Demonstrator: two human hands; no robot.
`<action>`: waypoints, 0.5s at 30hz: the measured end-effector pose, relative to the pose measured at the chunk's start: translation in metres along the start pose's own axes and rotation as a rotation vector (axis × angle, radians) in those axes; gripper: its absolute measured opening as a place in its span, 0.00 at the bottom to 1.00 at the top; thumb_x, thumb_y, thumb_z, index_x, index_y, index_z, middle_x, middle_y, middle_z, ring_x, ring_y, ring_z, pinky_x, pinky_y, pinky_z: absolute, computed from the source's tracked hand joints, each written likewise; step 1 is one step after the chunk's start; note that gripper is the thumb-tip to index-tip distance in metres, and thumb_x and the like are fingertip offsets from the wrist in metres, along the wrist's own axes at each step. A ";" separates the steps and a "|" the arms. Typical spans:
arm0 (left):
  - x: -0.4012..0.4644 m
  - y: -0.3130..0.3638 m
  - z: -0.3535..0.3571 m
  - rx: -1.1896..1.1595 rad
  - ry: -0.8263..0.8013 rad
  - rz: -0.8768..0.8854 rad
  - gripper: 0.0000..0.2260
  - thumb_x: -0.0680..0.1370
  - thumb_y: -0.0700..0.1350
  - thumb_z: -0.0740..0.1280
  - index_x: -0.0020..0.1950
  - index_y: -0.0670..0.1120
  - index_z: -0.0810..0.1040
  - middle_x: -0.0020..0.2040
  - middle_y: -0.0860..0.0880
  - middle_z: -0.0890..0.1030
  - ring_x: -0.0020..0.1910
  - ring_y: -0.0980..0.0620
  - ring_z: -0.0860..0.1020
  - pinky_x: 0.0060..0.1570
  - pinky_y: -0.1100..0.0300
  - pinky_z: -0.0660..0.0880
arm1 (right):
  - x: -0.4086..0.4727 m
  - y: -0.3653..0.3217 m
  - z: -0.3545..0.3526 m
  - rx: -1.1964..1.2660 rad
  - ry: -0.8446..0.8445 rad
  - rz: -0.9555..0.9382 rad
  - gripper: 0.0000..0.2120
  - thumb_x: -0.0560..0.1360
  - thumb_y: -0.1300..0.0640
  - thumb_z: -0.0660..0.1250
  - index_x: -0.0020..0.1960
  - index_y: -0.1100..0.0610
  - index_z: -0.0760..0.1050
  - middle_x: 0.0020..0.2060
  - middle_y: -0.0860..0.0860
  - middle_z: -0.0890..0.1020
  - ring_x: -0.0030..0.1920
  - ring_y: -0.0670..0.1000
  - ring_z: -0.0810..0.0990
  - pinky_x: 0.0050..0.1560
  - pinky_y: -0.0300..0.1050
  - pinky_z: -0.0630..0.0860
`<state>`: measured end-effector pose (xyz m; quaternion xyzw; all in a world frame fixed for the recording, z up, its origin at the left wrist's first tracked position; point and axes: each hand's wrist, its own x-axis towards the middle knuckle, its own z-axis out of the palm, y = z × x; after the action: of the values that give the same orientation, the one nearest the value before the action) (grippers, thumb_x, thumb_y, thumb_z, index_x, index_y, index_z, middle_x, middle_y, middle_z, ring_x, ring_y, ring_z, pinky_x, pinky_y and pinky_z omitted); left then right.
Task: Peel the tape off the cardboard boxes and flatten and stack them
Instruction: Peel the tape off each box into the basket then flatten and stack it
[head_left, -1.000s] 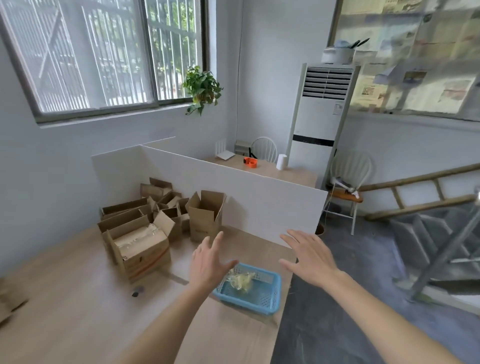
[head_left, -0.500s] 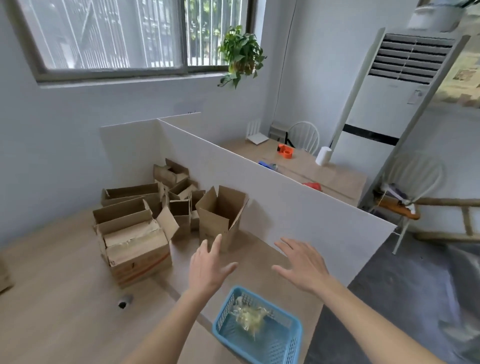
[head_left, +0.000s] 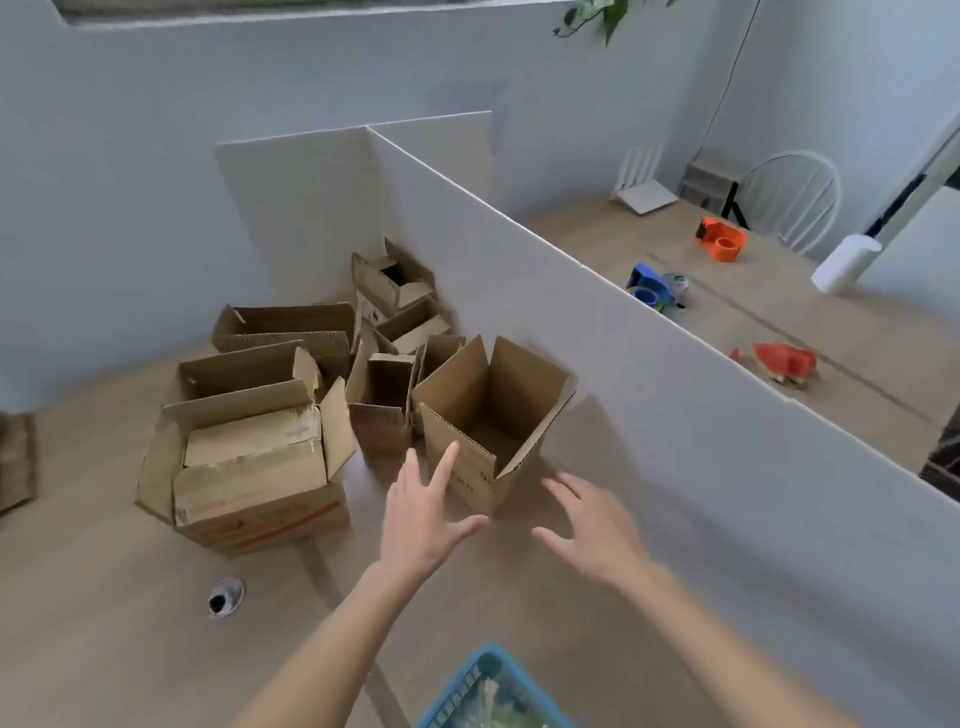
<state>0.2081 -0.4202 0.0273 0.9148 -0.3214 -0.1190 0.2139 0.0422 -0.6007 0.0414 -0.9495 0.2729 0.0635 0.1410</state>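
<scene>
1. Because both hands are spread with straight fingers and hold nothing, the open cardboard box (head_left: 488, 415) is judged to be the thing they reach for; it stands upright on the worktop (head_left: 104, 623), just beside the white partition (head_left: 649, 415).
2. The box lies straight ahead of the hands and between their lines of reach.
3. The left hand (head_left: 423, 514) is the nearer one: its fingertips overlap the near front wall of the box, though contact cannot be told.
4. The right hand (head_left: 592, 525) is apart from the box, near its right corner.
5. The other boxes (head_left: 249, 457) stand further to the left.
</scene>
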 end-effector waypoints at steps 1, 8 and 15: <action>0.011 0.002 0.010 -0.004 0.013 -0.013 0.50 0.69 0.70 0.73 0.80 0.68 0.42 0.83 0.38 0.48 0.81 0.38 0.55 0.76 0.46 0.60 | 0.012 0.009 0.007 0.004 -0.020 -0.004 0.35 0.78 0.33 0.60 0.80 0.45 0.60 0.80 0.46 0.61 0.79 0.49 0.60 0.76 0.48 0.59; 0.068 0.008 0.061 -0.030 0.058 -0.047 0.52 0.66 0.70 0.75 0.79 0.72 0.43 0.82 0.42 0.39 0.82 0.41 0.44 0.77 0.34 0.54 | 0.083 0.058 0.038 0.082 -0.063 -0.031 0.37 0.75 0.31 0.61 0.80 0.43 0.59 0.79 0.43 0.62 0.75 0.53 0.66 0.72 0.48 0.67; 0.097 0.010 0.078 -0.142 0.135 -0.090 0.43 0.60 0.70 0.74 0.73 0.67 0.65 0.76 0.44 0.56 0.67 0.35 0.64 0.71 0.39 0.65 | 0.114 0.077 0.059 0.108 -0.063 -0.061 0.35 0.75 0.32 0.62 0.79 0.41 0.60 0.79 0.40 0.61 0.76 0.50 0.66 0.72 0.46 0.65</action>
<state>0.2494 -0.5138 -0.0445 0.9167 -0.2557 -0.0891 0.2939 0.0949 -0.7022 -0.0551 -0.9459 0.2424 0.0744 0.2026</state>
